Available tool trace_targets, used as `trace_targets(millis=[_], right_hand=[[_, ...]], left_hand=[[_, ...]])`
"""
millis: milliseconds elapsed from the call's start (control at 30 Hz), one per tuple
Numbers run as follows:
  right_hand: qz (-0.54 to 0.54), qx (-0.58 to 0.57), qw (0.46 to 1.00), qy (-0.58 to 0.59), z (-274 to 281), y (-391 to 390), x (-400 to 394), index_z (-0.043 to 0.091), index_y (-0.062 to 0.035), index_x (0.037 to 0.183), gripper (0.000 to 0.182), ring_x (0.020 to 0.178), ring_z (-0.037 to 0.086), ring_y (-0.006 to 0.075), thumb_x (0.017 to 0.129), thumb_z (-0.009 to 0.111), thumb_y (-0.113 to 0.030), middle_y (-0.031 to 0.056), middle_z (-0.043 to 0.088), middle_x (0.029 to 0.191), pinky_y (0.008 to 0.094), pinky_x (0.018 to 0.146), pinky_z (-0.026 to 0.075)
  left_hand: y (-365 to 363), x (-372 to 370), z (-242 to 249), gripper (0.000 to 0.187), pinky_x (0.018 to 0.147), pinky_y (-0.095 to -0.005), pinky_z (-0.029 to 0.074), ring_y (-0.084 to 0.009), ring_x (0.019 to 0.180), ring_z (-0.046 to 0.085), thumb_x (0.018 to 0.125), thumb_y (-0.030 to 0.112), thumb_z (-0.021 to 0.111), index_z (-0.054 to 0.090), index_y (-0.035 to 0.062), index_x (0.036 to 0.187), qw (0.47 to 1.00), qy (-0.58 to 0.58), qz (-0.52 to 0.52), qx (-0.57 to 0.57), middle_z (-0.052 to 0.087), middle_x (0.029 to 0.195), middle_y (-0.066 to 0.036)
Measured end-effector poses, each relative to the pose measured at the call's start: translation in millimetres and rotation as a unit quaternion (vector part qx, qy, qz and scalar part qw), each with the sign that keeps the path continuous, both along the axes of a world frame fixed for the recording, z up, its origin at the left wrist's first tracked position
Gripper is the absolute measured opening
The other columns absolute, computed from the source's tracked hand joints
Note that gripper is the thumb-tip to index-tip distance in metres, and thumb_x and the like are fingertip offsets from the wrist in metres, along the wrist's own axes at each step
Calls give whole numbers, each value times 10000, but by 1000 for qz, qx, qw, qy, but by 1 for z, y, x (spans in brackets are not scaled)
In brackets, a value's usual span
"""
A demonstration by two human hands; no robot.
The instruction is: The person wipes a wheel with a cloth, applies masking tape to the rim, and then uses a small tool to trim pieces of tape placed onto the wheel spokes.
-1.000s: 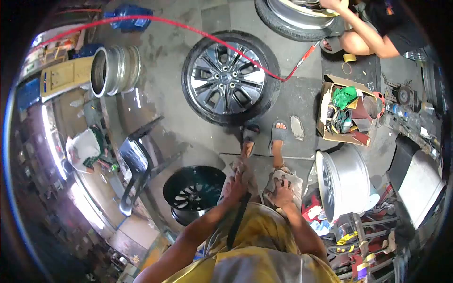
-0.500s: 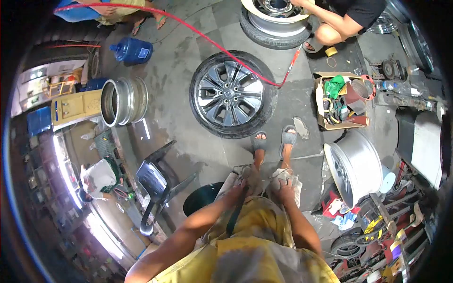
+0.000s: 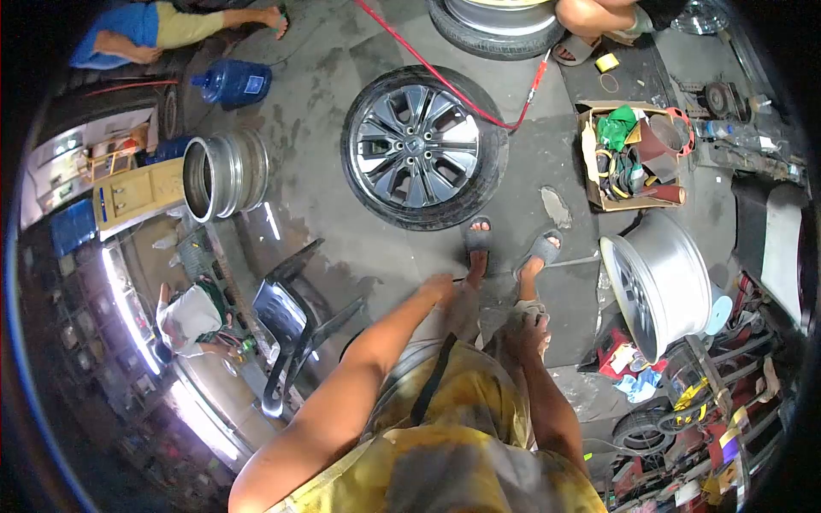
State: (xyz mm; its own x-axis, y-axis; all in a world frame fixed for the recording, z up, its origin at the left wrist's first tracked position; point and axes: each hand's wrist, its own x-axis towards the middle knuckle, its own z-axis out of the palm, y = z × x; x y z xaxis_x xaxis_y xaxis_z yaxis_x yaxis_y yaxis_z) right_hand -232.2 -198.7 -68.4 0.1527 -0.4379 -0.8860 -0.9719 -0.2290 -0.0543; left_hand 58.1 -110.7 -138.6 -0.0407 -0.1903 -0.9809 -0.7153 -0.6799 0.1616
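My left hand (image 3: 440, 289) reaches forward over my left knee; its fingers point down and are too small to read. My right hand (image 3: 528, 332) rests at my right knee with its fingers bent, and what lies under them is unclear. Ahead of my sandalled feet, a tire on a dark and silver alloy wheel (image 3: 416, 147) lies flat on the floor. A red hose (image 3: 410, 51) crosses over that tire and ends in a red and silver tip (image 3: 536, 81) beside it.
A box of tools and cloths (image 3: 637, 205) and a silver rim (image 3: 671, 282) stand at right. Another rim (image 3: 239, 173), a blue water jug (image 3: 233, 83) and a black chair (image 3: 282, 315) are at left. A crouching person (image 3: 599, 19) is beside another tire (image 3: 496, 43) at the top.
My left hand has moved forward, away from my lap. My feet and the view have shifted slightly. The person at the top left now shows more fully.
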Motion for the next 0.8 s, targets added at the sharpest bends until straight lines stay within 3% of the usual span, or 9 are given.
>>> trace_targets(millis=[100, 167, 233, 300, 367, 467, 500, 667, 800], right_hand=[[-41, 24, 996, 73, 9, -22, 17, 450, -128, 1517, 829, 1411, 416, 442, 849, 747, -521, 209, 376, 1543, 625, 1108, 375], [-56, 13, 994, 92, -5, -19, 10, 460, -118, 1518, 842, 1396, 429, 438, 845, 746, -535, 206, 412, 1512, 611, 1092, 394], [-60, -79, 994, 48, -42, -10, -12, 528, -84, 1394, 743, 1246, 555, 493, 795, 785, -439, 231, 480, 1393, 598, 1024, 505], [-73, -53, 994, 58, -33, -25, -4, 535, -86, 1388, 720, 1236, 567, 480, 798, 778, -420, 225, 485, 1388, 585, 1015, 514], [-86, -29, 994, 69, -37, -33, -1, 543, -89, 1382, 698, 1226, 579, 466, 802, 770, -402, 219, 489, 1383, 572, 1006, 524], [-63, -48, 993, 89, -57, -38, -6, 543, -94, 1383, 703, 1224, 584, 449, 804, 763, -427, 194, 505, 1362, 539, 992, 541], [-45, -42, 992, 107, -61, -38, -10, 537, -98, 1401, 729, 1239, 581, 443, 797, 768, -436, 187, 505, 1386, 528, 995, 544], [-40, 27, 987, 154, -45, -72, 2, 526, -115, 1446, 762, 1297, 566, 409, 798, 783, -424, 185, 498, 1456, 491, 1019, 548], [-18, 3, 993, 116, -53, -74, -18, 614, -52, 1350, 655, 1308, 571, 388, 831, 770, -421, 193, 497, 1484, 451, 1043, 542]], left_hand=[[-50, 17, -29, 504, 1052, -523, 501, -437, 1237, 634, 986, 411, 586, 644, 34, 1317, 987, -68, 72, -126, 655, 1364, -230], [-106, 41, -12, 504, 1068, -520, 486, -441, 1259, 618, 1013, 396, 542, 607, 36, 1360, 983, -61, 124, -117, 650, 1360, -248], [-143, 57, -8, 531, 1070, -517, 486, -447, 1261, 617, 1027, 369, 511, 519, 49, 1451, 973, -131, 129, -139, 649, 1349, -268], [-176, 81, -12, 648, 1090, -506, 479, -448, 1288, 594, 1016, 402, 541, 410, 66, 1555, 972, -134, 129, -141, 614, 1384, -295], [-201, 98, -33, 606, 1070, -496, 493, -435, 1270, 621, 1004, 286, 537, 398, 31, 1536, 971, -161, 107, -142, 636, 1364, -287], [-229, 125, -55, 688, 1074, -475, 496, -413, 1279, 625, 977, 243, 554, 326, 20, 1587, 972, -176, 56, -144, 615, 1400, -287], [-239, 130, -61, 773, 1068, -460, 504, -391, 1281, 631, 953, 222, 574, 251, 34, 1629, 975, -189, 40, -111, 616, 1407, -275], [-263, 152, -106, 804, 1068, -466, 509, -369, 1270, 651, 949, 180, 576, 220, 150, 1668, 969, -218, 2, -119, 645, 1408, -208], [-280, 157, -123, 852, 1073, -462, 511, -354, 1276, 652, 926, 175, 615, 208, 164, 1675, 969, -228, -21, -96, 651, 1402, -199]])
